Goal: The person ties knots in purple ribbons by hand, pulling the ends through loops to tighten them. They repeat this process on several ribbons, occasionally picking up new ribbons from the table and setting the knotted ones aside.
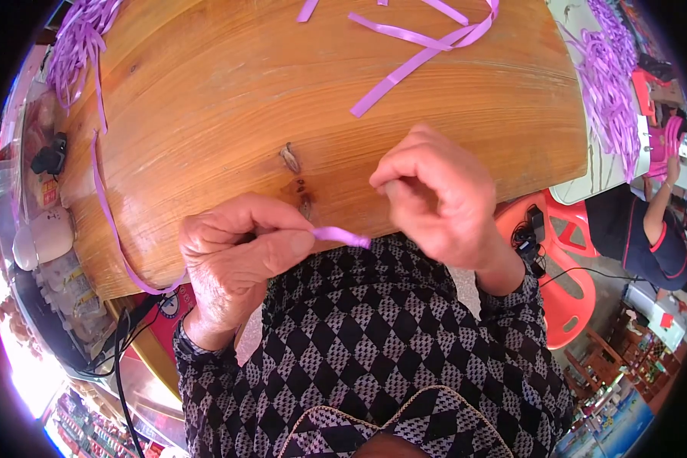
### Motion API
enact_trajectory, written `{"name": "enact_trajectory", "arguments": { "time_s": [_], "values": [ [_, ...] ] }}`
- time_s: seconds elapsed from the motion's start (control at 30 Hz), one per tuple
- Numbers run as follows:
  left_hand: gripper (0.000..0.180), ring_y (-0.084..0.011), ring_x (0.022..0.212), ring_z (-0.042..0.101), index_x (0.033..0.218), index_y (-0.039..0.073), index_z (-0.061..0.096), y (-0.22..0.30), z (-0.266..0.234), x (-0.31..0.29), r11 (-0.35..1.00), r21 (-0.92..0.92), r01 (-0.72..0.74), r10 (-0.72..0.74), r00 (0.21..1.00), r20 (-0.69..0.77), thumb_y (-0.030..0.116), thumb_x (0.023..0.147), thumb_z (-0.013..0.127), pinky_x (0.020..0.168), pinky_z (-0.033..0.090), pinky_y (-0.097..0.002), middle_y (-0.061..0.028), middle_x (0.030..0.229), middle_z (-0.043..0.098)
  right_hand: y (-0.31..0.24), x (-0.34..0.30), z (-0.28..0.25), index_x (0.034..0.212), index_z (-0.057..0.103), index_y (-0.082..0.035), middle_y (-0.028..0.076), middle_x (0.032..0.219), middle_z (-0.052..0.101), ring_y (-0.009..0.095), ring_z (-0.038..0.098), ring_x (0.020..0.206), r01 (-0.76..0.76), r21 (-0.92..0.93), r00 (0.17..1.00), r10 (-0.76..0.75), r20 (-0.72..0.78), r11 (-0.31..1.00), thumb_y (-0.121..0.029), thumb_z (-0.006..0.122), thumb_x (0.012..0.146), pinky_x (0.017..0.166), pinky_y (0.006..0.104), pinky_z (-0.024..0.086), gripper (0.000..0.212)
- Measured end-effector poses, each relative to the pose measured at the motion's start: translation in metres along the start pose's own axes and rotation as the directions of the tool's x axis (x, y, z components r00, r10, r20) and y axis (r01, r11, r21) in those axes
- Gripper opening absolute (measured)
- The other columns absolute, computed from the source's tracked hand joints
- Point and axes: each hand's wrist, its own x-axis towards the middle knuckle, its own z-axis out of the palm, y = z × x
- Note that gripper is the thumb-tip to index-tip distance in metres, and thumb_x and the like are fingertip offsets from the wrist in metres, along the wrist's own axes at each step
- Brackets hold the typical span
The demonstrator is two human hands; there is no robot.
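Between the thumb and forefinger of my left hand [244,248] is a purple ribbon [343,237]. Its short end sticks out to the right, with a small fold or knot near the tip. The rest of that ribbon trails from under the hand along the left of the wooden table [229,122], up toward a bundle of purple ribbons [84,46]. My right hand [439,195] is raised a little to the right of the ribbon's end, apart from it. Its thumb and forefinger are pinched together; whether anything is between them is hidden.
Loose purple ribbon pieces [412,57] lie at the table's far side. Another ribbon heap [607,91] covers a pale table on the right. A red plastic chair [561,301] with a black cable stands below it. Another person [637,229] is at the far right.
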Motion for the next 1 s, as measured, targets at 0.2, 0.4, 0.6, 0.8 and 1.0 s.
{"name": "enact_trajectory", "arguments": {
  "time_s": [0.2, 0.4, 0.6, 0.8, 1.0],
  "values": [
    [0.008, -0.0052, 0.062, 0.053, 0.079, -0.002, 0.065, -0.001, 0.005, 0.005, 0.999, -0.032, 0.04, -0.039, 0.999, 0.012, -0.001, 0.072, 0.068, 0.056, 0.041, -0.0174, -0.0015, 0.069, 0.062, -0.006, 0.006, 0.001, 0.096, 0.06, 0.007, 0.013, 0.088, 0.061, 0.018, 0.054, 0.074, -0.071, 0.151, 0.996, 0.062, 0.066, 0.986, 0.007, 0.053, 0.075, 0.064, 0.0264, 0.044, 0.022],
    [0.006, -0.0043, 0.061, 0.051, 0.08, -0.002, 0.065, 0.002, 0.004, 0.006, 1.0, -0.009, 0.011, -0.011, 1.0, 0.018, -0.002, 0.074, 0.067, 0.055, 0.04, -0.017, -0.0008, 0.069, 0.061, -0.003, 0.011, 0.005, 0.083, 0.06, 0.006, 0.013, 0.075, 0.06, 0.022, 0.051, 0.061, 0.094, 0.114, 0.992, -0.103, 0.075, 0.989, 0.004, 0.058, 0.07, 0.054, 0.03, 0.04, 0.013],
    [0.003, -0.005, 0.06, 0.051, 0.078, -0.003, 0.065, 0.003, 0.001, 0.002, 0.999, 0.035, 0.003, -0.009, 0.986, 0.169, -0.003, 0.074, 0.065, 0.051, 0.038, -0.0192, -0.0013, 0.068, 0.059, -0.004, 0.011, 0.014, 0.07, 0.056, 0.003, 0.01, 0.063, 0.053, 0.024, 0.045, 0.051, 0.312, -0.265, 0.945, -0.327, -0.014, 0.912, 0.009, 0.051, 0.047, 0.045, 0.0314, 0.034, 0.025],
    [0.006, -0.0134, 0.057, 0.059, 0.076, -0.001, 0.066, -0.015, 0.0, -0.006, 0.956, 0.027, -0.292, 0.273, 0.921, 0.276, -0.001, 0.071, 0.069, 0.05, 0.042, -0.0245, -0.0076, 0.065, 0.062, -0.017, 0.004, 0.012, 0.068, 0.055, 0.004, 0.011, 0.061, 0.05, 0.025, 0.044, 0.052, 0.361, -0.301, 0.927, -0.374, 0.016, 0.882, 0.006, 0.052, 0.044, 0.045, 0.032, 0.033, 0.024],
    [0.009, -0.0171, 0.059, 0.059, 0.079, 0.0, 0.062, -0.015, 0.004, 0.008, 0.818, 0.154, -0.555, 0.471, 0.798, 0.375, 0.005, 0.075, 0.068, 0.051, 0.044, -0.0293, -0.0107, 0.067, 0.059, -0.023, 0.003, -0.001, 0.068, 0.055, 0.005, 0.013, 0.063, 0.05, 0.029, 0.045, 0.055, 0.305, -0.53, 0.94, -0.338, 0.038, 0.791, 0.003, 0.049, 0.048, 0.048, 0.0351, 0.036, 0.02]
  ]
}}
